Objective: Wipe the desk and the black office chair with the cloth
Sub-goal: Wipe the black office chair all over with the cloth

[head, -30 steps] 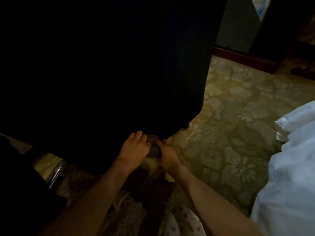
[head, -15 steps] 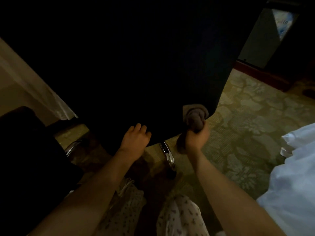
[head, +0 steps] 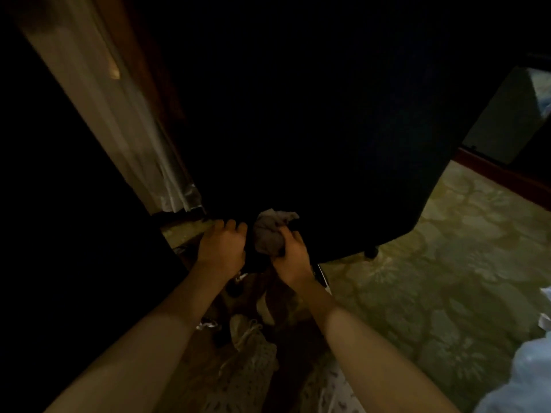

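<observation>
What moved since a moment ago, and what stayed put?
The right hand, gripping the bunched cloth, swept back leftward along the lower edge of the black office chair. Half a second ago it was farther right; now it sits beside the left hand. Nothing was let go. The left hand stayed on that edge.

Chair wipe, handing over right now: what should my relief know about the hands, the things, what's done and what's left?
Left hand: fingers curled on the lower edge of the chair.
Right hand: grips the bunched cloth, pressed to that edge beside the left hand.
Done: wiping has reached the chair's bottom edge; too dark to judge what is clean.
Left: any unwiped chair parts, and the desk, which cannot be made out here.
</observation>
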Demonstrator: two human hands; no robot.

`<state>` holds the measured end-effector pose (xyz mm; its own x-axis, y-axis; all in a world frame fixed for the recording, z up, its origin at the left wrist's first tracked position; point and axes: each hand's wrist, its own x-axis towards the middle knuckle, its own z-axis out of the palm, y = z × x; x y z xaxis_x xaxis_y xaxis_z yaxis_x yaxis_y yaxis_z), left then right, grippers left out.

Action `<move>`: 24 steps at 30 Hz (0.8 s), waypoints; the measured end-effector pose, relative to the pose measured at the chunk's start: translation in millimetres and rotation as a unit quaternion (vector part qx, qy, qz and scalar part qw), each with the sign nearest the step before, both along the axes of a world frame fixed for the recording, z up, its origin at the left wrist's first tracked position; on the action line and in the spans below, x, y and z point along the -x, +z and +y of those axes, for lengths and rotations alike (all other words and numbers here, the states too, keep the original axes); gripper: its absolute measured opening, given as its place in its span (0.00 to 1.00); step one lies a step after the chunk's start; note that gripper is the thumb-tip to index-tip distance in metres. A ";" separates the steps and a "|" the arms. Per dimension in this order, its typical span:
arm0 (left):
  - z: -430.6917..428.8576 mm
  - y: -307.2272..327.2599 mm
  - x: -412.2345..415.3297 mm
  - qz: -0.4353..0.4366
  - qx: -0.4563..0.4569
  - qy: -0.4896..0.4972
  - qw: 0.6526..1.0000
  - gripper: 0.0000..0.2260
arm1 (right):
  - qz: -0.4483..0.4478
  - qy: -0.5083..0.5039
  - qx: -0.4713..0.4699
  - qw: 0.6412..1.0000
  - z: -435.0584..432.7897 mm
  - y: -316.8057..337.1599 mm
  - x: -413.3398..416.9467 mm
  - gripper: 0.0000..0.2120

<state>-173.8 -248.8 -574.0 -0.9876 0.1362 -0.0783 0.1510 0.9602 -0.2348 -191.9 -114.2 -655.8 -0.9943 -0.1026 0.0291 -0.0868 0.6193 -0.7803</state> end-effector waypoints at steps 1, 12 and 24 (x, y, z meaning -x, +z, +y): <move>-7.0 4.9 -3.3 0.020 -0.030 0.007 0.999 0.23 | 0.004 0.011 -0.014 1.000 0.9 7.2 -2.2 0.25; 15.6 48.0 -49.3 0.061 -0.048 -0.117 0.990 0.39 | 0.105 0.111 -0.157 0.976 34.8 85.6 -24.9 0.24; 43.5 122.3 -55.9 0.169 -0.092 -0.090 0.977 0.27 | 0.143 0.080 -0.081 0.983 59.8 178.2 -41.0 0.28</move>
